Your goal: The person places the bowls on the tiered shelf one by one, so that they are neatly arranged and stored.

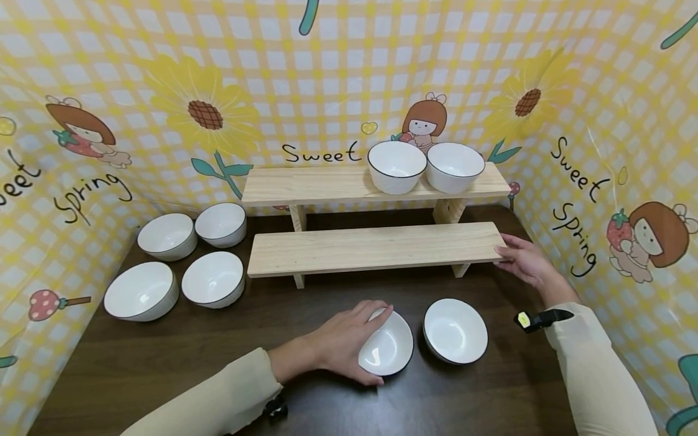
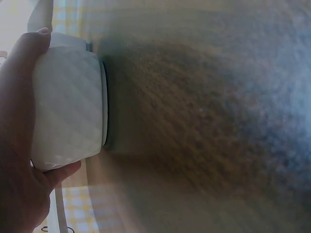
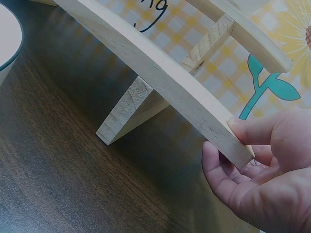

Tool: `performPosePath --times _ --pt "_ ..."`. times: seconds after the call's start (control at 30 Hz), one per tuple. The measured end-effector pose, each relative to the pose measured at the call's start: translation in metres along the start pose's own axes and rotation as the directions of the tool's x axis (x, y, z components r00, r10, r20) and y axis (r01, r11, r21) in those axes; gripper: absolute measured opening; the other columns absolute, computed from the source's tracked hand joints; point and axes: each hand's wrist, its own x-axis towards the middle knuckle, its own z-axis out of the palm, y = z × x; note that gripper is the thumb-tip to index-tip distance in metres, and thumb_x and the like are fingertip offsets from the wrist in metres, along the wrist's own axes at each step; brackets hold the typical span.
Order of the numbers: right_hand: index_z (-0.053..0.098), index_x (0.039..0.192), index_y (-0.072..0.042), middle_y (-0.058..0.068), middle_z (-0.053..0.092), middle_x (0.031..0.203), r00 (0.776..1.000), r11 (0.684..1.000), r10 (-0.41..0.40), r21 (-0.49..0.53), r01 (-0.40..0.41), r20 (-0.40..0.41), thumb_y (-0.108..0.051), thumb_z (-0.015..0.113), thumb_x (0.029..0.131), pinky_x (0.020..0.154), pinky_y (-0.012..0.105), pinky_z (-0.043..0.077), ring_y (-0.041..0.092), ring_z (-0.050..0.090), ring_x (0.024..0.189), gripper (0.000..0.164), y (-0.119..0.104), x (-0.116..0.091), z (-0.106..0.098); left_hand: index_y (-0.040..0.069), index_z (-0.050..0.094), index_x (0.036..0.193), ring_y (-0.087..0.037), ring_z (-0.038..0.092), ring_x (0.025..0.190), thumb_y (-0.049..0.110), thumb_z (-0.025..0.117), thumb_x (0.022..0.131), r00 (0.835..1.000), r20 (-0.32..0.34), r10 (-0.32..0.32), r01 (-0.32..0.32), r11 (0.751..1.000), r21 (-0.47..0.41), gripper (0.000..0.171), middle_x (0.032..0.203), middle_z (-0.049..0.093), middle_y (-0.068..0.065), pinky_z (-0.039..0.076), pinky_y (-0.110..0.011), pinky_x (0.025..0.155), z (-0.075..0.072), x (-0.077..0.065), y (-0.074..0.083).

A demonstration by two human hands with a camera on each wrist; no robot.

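My left hand [image 1: 348,342] spans a white bowl [image 1: 391,348] on the dark table, fingers on the far rim and thumb on the near side. The left wrist view shows this bowl's faceted outer wall [image 2: 69,107] against the palm. At the right end of a two-tier wooden stand, my right hand [image 1: 525,263] grips the lower board [image 1: 371,248]. Up close in the right wrist view, thumb on top and fingers beneath pinch the board's corner [image 3: 228,145]. Another white bowl [image 1: 455,332] with a dark rim sits just right of the held one.
Two white bowls, one [image 1: 397,167] beside the other [image 1: 455,168], stand on the right part of the upper board [image 1: 305,184]. Several more, such as a large bowl [image 1: 143,292], are grouped at the table's left. Checked yellow cloth [image 1: 327,79] walls the back and sides.
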Motion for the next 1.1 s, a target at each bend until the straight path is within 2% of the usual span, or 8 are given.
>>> performPosePath --times 0.43,0.73,1.1 --pt "0.003 0.161 0.003 0.032 0.015 0.156 1.000 1.000 -0.001 0.009 0.001 -0.001 -0.008 0.050 0.107 0.082 0.024 0.054 0.002 0.057 0.093 0.073 -0.002 -0.002 0.002 0.005 0.033 0.159 -0.021 0.036 0.143 0.075 0.078 0.068 1.000 0.010 0.028 -0.028 1.000 0.012 0.123 0.155 0.037 -0.008 0.051 -0.040 0.098 -0.004 0.001 0.003" --pt "0.003 0.161 0.003 0.031 0.014 0.157 1.000 1.000 -0.005 0.010 0.005 0.000 -0.008 0.051 0.107 0.081 0.024 0.054 0.003 0.056 0.094 0.073 -0.002 -0.002 0.001 0.006 0.032 0.159 -0.020 0.036 0.143 0.074 0.077 0.068 1.000 0.019 0.006 -0.005 1.000 -0.012 0.122 0.155 0.037 -0.007 0.054 -0.042 0.092 -0.009 -0.001 0.004" --pt "0.004 0.161 0.002 0.031 0.013 0.158 1.000 1.000 0.002 0.012 -0.002 -0.007 -0.007 0.050 0.107 0.080 0.023 0.054 0.003 0.056 0.094 0.072 -0.002 -0.003 0.002 0.009 0.034 0.159 -0.019 0.037 0.142 0.073 0.077 0.069 1.000 0.007 -0.028 0.028 0.999 -0.027 0.119 0.155 0.038 -0.006 0.054 -0.042 0.093 -0.023 -0.001 0.000"
